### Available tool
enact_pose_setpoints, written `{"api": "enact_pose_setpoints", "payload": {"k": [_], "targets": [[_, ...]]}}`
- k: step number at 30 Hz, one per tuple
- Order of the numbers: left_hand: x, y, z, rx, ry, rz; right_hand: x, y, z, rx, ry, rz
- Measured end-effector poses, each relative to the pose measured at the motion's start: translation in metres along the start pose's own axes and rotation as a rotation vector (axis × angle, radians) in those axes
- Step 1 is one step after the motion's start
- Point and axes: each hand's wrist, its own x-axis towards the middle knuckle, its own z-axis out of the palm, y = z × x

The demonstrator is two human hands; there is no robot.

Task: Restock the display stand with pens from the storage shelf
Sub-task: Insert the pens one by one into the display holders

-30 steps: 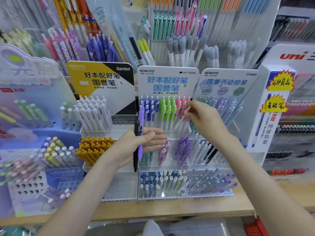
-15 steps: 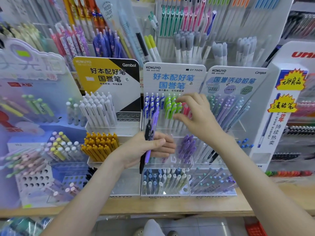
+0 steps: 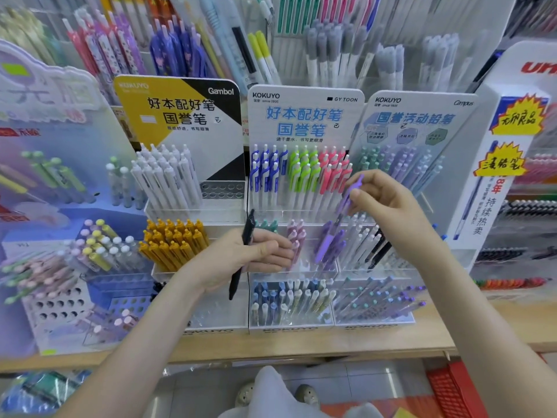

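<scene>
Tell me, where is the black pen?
In the head view, the black pen is gripped in the left hand, just right of the orange pens.

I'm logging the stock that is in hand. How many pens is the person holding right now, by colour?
black pen, in the left hand: 1
purple pen, pinched by the right hand: 1
Total: 2

Bright, even light, soft shadows; wide-angle bending and blur toward the edges.
</scene>
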Motion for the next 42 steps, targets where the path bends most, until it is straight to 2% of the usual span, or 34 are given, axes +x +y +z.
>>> {"api": "enact_pose_setpoints", "payload": {"k": [4, 6, 9, 12, 19, 23, 28, 32, 37, 40, 42], "targets": [[-0.002, -0.007, -0.008, -0.059, 0.051, -0.002, -0.008, 0.026, 0.002, -0.481, -0.040, -0.056], [-0.001, -0.009, -0.008, -0.079, 0.053, 0.003, -0.009, 0.041, 0.006, -0.611, -0.090, -0.108], [0.000, -0.011, -0.006, -0.094, 0.052, 0.005, -0.009, 0.059, 0.009, -0.701, -0.078, -0.180], [0.000, -0.014, -0.005, -0.115, 0.038, -0.006, -0.009, 0.063, 0.008, -0.720, -0.059, -0.206], [0.000, -0.020, -0.003, -0.157, 0.054, -0.026, -0.005, 0.060, 0.005, -0.813, -0.136, -0.169], [0.001, -0.023, -0.001, -0.179, 0.063, -0.016, -0.006, 0.063, 0.003, -0.826, -0.069, -0.225], [0.002, -0.025, 0.002, -0.193, 0.055, -0.019, -0.011, 0.080, 0.008, -0.872, -0.163, -0.199], [0.003, -0.028, 0.006, -0.202, 0.046, -0.019, -0.015, 0.092, 0.016, -0.982, -0.056, -0.325], [0.003, -0.031, 0.010, -0.167, 0.032, -0.036, -0.024, 0.096, 0.027, -1.127, 0.159, -0.354], [0.002, -0.032, 0.011, -0.066, 0.009, -0.033, -0.023, 0.077, 0.033, -0.955, 0.164, -0.368], [0.000, -0.029, 0.014, 0.007, -0.029, -0.039, -0.022, 0.051, 0.047, -0.679, -0.017, -0.346]]}}
